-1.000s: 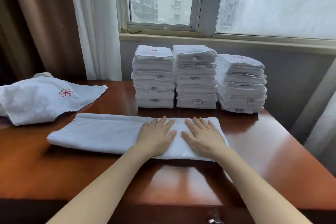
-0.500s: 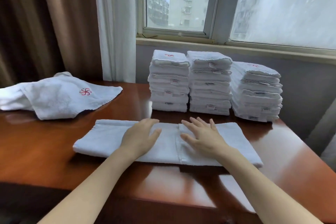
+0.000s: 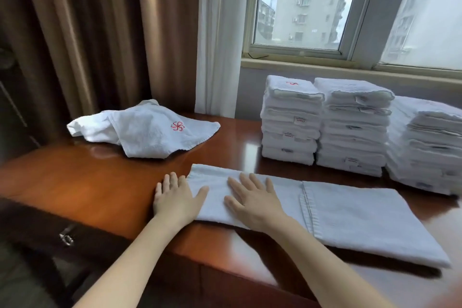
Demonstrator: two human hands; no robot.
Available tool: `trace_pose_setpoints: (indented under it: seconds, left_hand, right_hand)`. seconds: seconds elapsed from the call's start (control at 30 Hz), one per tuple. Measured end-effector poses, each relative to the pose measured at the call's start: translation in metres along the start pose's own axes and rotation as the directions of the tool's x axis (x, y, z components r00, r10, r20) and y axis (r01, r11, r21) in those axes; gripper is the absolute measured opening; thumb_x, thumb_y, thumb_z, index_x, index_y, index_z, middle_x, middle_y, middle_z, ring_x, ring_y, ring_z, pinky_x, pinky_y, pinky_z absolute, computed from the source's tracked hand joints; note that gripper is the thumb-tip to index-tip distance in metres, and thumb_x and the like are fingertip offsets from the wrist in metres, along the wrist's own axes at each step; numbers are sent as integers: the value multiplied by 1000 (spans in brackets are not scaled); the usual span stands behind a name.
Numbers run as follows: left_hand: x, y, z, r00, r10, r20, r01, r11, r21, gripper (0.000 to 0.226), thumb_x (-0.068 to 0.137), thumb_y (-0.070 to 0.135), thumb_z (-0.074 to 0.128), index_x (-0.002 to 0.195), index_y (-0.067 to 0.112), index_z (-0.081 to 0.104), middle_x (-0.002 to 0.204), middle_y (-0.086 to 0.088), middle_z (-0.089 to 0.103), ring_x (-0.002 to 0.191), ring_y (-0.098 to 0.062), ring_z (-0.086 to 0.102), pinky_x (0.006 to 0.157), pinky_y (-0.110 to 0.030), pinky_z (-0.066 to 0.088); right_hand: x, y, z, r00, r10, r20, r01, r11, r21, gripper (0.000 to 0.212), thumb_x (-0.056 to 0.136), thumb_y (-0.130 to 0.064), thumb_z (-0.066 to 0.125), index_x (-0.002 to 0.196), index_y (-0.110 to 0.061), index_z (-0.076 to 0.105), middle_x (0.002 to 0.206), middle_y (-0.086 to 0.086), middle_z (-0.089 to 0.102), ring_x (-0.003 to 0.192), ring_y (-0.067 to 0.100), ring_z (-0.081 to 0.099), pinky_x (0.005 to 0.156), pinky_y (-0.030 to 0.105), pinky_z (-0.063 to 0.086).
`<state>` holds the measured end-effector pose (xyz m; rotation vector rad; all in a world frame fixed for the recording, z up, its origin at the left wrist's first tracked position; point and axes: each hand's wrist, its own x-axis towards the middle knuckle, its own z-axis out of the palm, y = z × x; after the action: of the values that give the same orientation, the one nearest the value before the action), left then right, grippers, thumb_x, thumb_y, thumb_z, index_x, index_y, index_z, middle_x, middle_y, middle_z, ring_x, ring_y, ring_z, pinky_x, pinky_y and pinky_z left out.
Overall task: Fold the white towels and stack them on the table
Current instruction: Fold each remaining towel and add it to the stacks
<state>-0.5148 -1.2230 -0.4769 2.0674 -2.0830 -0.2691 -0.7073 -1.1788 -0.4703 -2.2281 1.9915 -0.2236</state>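
Done: three stacks of folded towels [image 3: 353,127] at table [image 3: 87,182] rear.
In hand: towel strip [image 3: 362,220] near front edge, folded lengthwise only. Your left hand [image 3: 176,197] lies flat at its left end, right hand [image 3: 252,200] flat on it; neither grips.
Left: cross-folds, stacking, then crumpled logo towel [image 3: 150,130].

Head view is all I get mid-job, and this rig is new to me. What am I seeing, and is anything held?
No machine here: a person wears one camera on the head, looking forward and down. On the table lies a long folded white towel. The right hand rests flat on it; the left hand rests flat at its left end, partly on the table. Neither holds anything. Behind stand three stacks of folded towels below the window; a loose towel with a red emblem lies far left.
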Motion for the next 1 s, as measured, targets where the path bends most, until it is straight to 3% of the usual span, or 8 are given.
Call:
trace_pose_setpoints:
  seconds: [0.2,0.3,0.43,0.53,0.6,0.67,0.87,1.0]
  left_hand:
    - [6,-1,-16,1000,-1,21,4,990,-144,72,89,61,50,141,9,47,154,-10,33,145,-29,26,119,-41,22]
    - [5,1,-33,999,47,22,-42,980,-194,48,87,49,57,118,13,60,127,-8,58,120,-29,52,95,-36,44]
    - [1,16,-65,973,223,50,-158,814,-559,9,87,23,67,84,15,68,88,-3,71,92,-21,66,73,-28,49]
    - [-2,37,-86,955,289,69,-162,700,-696,16,84,24,72,97,17,66,97,-2,72,94,-13,66,70,-22,51]
    - [-4,59,-92,942,326,83,-165,662,-731,38,84,29,73,115,26,53,110,5,65,100,-9,62,73,-22,50]
    - [-9,88,-95,925,375,62,-203,626,-753,58,85,27,72,133,30,41,117,5,59,104,-11,60,77,-24,52]
    - [-41,190,-83,854,505,124,-55,324,-944,51,92,13,60,138,18,39,99,-3,67,68,-8,70,54,-25,54]
    - [-59,246,-61,772,618,150,-53,298,-953,43,104,39,41,140,17,40,108,-5,65,71,-16,71,51,-23,50]
  right_hand:
    - [1,0,4,1000,1,-17,-1,1000,-23,60,99,-57,22,155,-36,16,165,-3,7,152,18,-2,119,49,-8]
    - [-1,-1,4,999,-13,-51,14,1000,7,59,98,-57,27,153,-36,21,164,-2,14,151,17,2,119,48,-6]
    - [-10,1,-10,991,-3,-134,53,926,373,53,94,-45,55,144,-35,45,155,-4,35,145,11,23,119,36,11]
    - [-23,2,-40,981,61,-184,88,705,703,30,93,-34,63,122,-39,64,135,-10,54,125,3,49,107,29,40]
    - [-34,5,-68,975,103,-198,110,549,828,17,96,-34,59,103,-45,70,109,-13,67,100,5,64,84,31,56]
    - [-45,14,-95,982,123,-144,80,420,904,22,98,-41,54,112,-35,70,104,-2,73,91,14,70,71,31,59]
    - [-86,70,-146,988,149,-50,-1,330,944,56,85,-67,48,119,-28,69,107,6,75,102,23,71,85,38,58]
    - [-117,114,-160,972,228,-57,-14,297,955,36,88,-35,61,116,-14,69,107,7,72,96,21,69,83,37,52]
